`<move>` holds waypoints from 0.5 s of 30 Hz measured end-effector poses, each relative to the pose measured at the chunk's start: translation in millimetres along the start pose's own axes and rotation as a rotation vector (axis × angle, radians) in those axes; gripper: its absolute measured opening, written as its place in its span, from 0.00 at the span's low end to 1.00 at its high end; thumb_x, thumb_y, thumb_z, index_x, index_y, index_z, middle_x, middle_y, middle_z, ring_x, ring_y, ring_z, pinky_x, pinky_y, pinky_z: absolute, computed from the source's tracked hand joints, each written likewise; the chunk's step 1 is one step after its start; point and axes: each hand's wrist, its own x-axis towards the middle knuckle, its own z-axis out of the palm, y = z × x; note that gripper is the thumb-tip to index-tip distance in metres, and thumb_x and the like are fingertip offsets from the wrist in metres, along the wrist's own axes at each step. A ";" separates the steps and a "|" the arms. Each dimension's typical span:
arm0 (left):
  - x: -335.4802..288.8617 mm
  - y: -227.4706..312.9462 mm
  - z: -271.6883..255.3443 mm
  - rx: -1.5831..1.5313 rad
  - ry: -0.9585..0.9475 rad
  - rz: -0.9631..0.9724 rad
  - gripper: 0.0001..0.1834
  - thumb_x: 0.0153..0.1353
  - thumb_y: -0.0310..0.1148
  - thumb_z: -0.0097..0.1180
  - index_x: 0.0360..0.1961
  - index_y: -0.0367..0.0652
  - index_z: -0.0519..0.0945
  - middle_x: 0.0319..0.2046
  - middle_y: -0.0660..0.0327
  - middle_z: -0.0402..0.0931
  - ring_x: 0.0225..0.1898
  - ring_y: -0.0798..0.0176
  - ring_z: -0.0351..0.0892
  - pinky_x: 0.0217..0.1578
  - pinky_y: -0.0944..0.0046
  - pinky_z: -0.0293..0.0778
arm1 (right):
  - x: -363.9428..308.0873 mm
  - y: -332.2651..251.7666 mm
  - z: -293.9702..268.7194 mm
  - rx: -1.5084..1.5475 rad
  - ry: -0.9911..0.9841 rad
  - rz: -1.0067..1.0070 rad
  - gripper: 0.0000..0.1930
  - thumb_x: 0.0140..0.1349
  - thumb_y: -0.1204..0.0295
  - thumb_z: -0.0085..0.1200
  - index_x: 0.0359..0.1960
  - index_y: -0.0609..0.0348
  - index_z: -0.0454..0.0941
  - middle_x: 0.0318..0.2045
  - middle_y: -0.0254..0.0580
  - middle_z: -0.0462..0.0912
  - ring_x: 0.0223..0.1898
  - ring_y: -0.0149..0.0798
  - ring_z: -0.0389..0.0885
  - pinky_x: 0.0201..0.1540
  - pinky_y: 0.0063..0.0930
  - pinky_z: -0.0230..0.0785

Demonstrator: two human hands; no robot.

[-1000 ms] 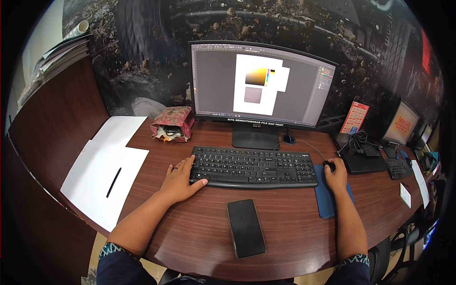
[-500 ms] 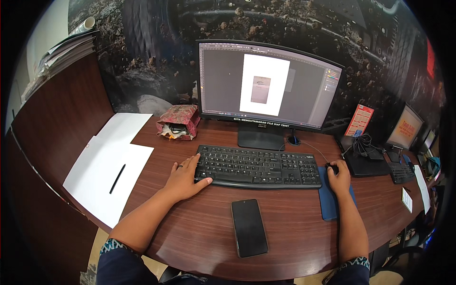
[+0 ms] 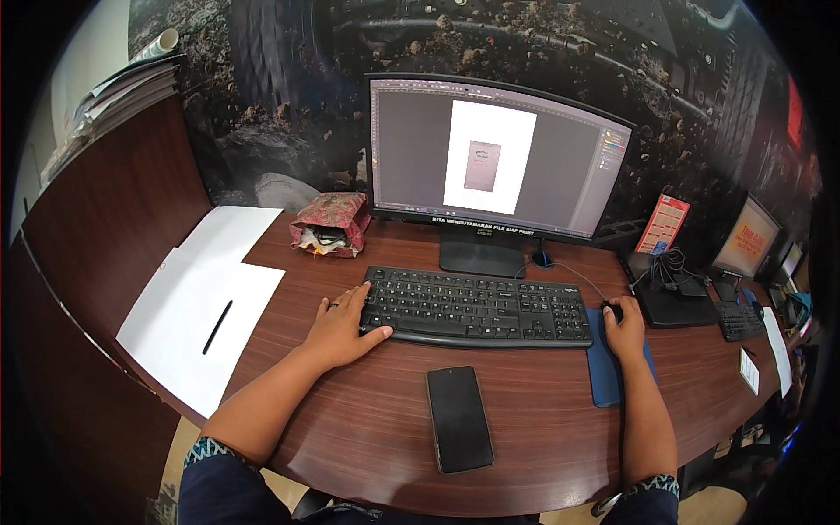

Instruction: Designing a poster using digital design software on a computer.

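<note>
My left hand lies spread at the left end of a black keyboard, fingertips on its edge keys and thumb beside the near corner. A dark computer mouse sits under my right hand, whose fingers wrap round it and hide most of it. Beneath that wrist is a blue mouse pad. Behind the keyboard stands a monitor, showing a white page with a small greyish-pink picture on a dark workspace. A black smartphone lies face up between my forearms.
White paper sheets bearing a black pen lie at the left. A red patterned pouch stands left of the monitor. Right of the mouse are a black box with coiled cables, a red desk calendar and another keyboard.
A light grey box beside the page on the screen has gone, and the small picture's upper marks look different. Both hands keep their places; the view has shifted very slightly.
</note>
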 end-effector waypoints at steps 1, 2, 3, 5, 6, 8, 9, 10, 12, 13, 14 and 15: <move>0.2 0.3 0.2 -0.001 0.001 0.000 0.54 0.64 0.64 0.57 0.78 0.38 0.53 0.75 0.41 0.58 0.78 0.42 0.54 0.74 0.32 0.44 | -0.2 -0.2 0.4 0.002 0.000 -0.003 0.12 0.61 0.69 0.62 0.45 0.58 0.81 0.51 0.49 0.80 0.55 0.57 0.79 0.57 0.46 0.71; 0.6 0.8 0.1 0.000 0.004 -0.002 0.54 0.64 0.64 0.57 0.78 0.38 0.53 0.75 0.41 0.58 0.78 0.42 0.54 0.74 0.32 0.44 | -0.6 -0.7 0.0 0.005 -0.011 -0.001 0.13 0.60 0.70 0.62 0.45 0.58 0.81 0.51 0.50 0.80 0.55 0.57 0.79 0.57 0.46 0.71; 0.1 1.7 -0.2 0.008 0.001 -0.006 0.54 0.64 0.64 0.57 0.78 0.38 0.53 0.75 0.41 0.58 0.78 0.43 0.55 0.74 0.31 0.45 | -1.4 -2.1 -1.3 0.008 -0.024 0.001 0.13 0.60 0.70 0.62 0.45 0.58 0.81 0.51 0.50 0.80 0.55 0.57 0.79 0.57 0.46 0.71; -0.4 5.0 -1.3 0.020 0.001 -0.013 0.54 0.64 0.64 0.57 0.78 0.37 0.53 0.75 0.42 0.58 0.78 0.43 0.55 0.74 0.31 0.45 | -2.3 0.1 -2.7 0.002 -0.024 -0.002 0.13 0.60 0.70 0.63 0.46 0.59 0.81 0.52 0.50 0.80 0.55 0.58 0.79 0.57 0.46 0.71; -1.2 2.2 -0.8 0.008 0.009 -0.004 0.53 0.64 0.63 0.59 0.77 0.37 0.54 0.74 0.41 0.59 0.77 0.42 0.56 0.74 0.33 0.46 | -0.9 -2.3 -1.9 -0.013 -0.031 -0.010 0.13 0.60 0.70 0.63 0.46 0.59 0.81 0.52 0.50 0.80 0.55 0.58 0.79 0.58 0.46 0.71; -2.0 -2.8 0.2 -0.011 0.020 -0.006 0.53 0.63 0.61 0.60 0.77 0.37 0.54 0.74 0.40 0.60 0.76 0.41 0.57 0.74 0.34 0.46 | 1.0 -7.4 -1.4 -0.020 -0.034 -0.025 0.13 0.59 0.71 0.63 0.46 0.59 0.81 0.51 0.50 0.80 0.55 0.58 0.79 0.58 0.45 0.72; -3.0 -1.5 -1.1 -0.002 0.019 -0.001 0.53 0.64 0.61 0.60 0.77 0.37 0.54 0.74 0.40 0.60 0.76 0.41 0.57 0.74 0.34 0.47 | 0.6 -7.1 -0.5 -0.014 -0.031 -0.028 0.13 0.59 0.72 0.63 0.46 0.60 0.81 0.51 0.50 0.80 0.55 0.58 0.79 0.58 0.45 0.72; -4.0 -0.4 -1.8 0.005 0.019 0.004 0.53 0.64 0.61 0.60 0.77 0.37 0.54 0.74 0.40 0.60 0.76 0.41 0.57 0.74 0.34 0.47 | 0.3 -5.7 -1.4 -0.003 -0.037 -0.037 0.13 0.59 0.72 0.63 0.46 0.60 0.81 0.51 0.50 0.80 0.55 0.58 0.79 0.58 0.45 0.72; -2.4 1.6 0.8 0.015 0.029 0.010 0.52 0.65 0.61 0.59 0.77 0.36 0.54 0.74 0.40 0.59 0.76 0.41 0.57 0.74 0.34 0.47 | -0.3 -1.5 -5.6 0.035 -0.038 -0.075 0.13 0.59 0.73 0.62 0.46 0.62 0.82 0.51 0.51 0.80 0.54 0.57 0.80 0.58 0.44 0.72; -1.7 1.2 1.7 0.020 0.035 0.030 0.52 0.66 0.61 0.58 0.77 0.36 0.53 0.74 0.40 0.59 0.76 0.40 0.57 0.74 0.34 0.47 | -0.5 -1.4 -6.2 0.037 -0.044 -0.078 0.13 0.60 0.74 0.62 0.46 0.62 0.82 0.51 0.51 0.81 0.55 0.57 0.80 0.58 0.42 0.72; -2.2 -0.2 1.7 0.024 0.039 0.017 0.52 0.66 0.61 0.58 0.77 0.36 0.53 0.74 0.40 0.59 0.76 0.40 0.57 0.74 0.34 0.47 | -0.2 -3.7 -4.8 0.048 -0.050 -0.086 0.13 0.60 0.74 0.62 0.46 0.62 0.82 0.51 0.51 0.81 0.55 0.57 0.80 0.58 0.42 0.72; -0.8 -0.3 3.0 0.008 0.036 0.021 0.51 0.67 0.61 0.57 0.77 0.36 0.53 0.74 0.40 0.59 0.76 0.40 0.56 0.74 0.33 0.47 | -0.4 -5.0 -6.2 0.063 -0.051 -0.078 0.13 0.60 0.74 0.62 0.46 0.63 0.82 0.51 0.51 0.81 0.55 0.57 0.80 0.59 0.42 0.72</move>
